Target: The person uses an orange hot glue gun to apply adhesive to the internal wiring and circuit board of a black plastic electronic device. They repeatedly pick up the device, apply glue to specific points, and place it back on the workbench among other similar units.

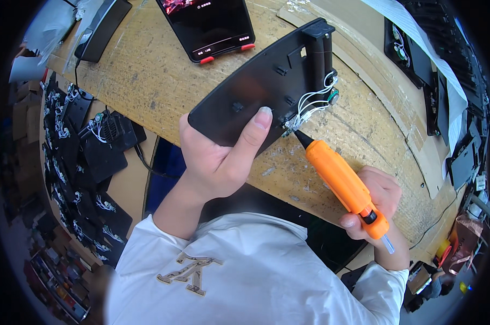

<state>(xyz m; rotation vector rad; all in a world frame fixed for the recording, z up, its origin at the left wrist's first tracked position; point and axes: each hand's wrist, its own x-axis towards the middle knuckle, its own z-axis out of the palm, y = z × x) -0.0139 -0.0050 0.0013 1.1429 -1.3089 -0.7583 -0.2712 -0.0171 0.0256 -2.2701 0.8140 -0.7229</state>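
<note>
My left hand (218,157) grips the near edge of a long black plastic panel (255,86), thumb pressed on its top face, holding it tilted over the wooden workbench (147,70). White wires (312,103) and a small round part sit near the panel's right end, beside a black upright block (320,49). My right hand (377,197) holds an orange glue gun (342,184). Its black nozzle touches the panel where the white wires meet a small circuit board.
A black tablet (209,24) with red corner clips lies at the far side of the bench. Several more black panels with white wires are piled at the left (88,146). Other black parts stand along the right edge (418,59).
</note>
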